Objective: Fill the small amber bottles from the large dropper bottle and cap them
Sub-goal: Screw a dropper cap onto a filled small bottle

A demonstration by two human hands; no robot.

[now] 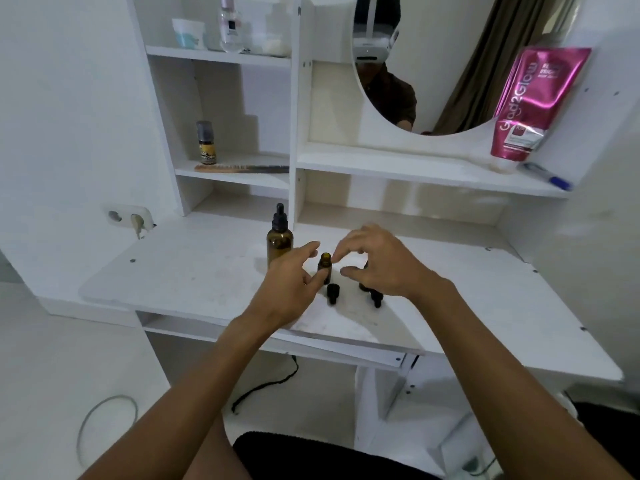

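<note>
With the left hand [289, 280] loosely open, a fingertip against the uncapped small bottle [325, 260] on the tabletop [194, 271], and the right hand [381, 265] hovering empty, the person should steady it before fetching the dropper bottle [280, 242].

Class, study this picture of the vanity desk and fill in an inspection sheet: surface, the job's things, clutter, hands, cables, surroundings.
Surface: white desk top, scuffed and smudged.
Job's things: large dropper bottle upright, capped; small amber bottle upright, open; second small bottle mostly hidden by the right hand; black cap and second cap lying in front.
Clutter: on the shelves, pink tube, blue pen, comb, white jar.
Hands: left hand beside the open bottle, contact unclear; right hand above it, fingers loosely curled, nothing visibly held.
Cables: plug in the wall socket; black cable under the desk; grey cable on the floor.
Surroundings: oval mirror, white walls.
</note>
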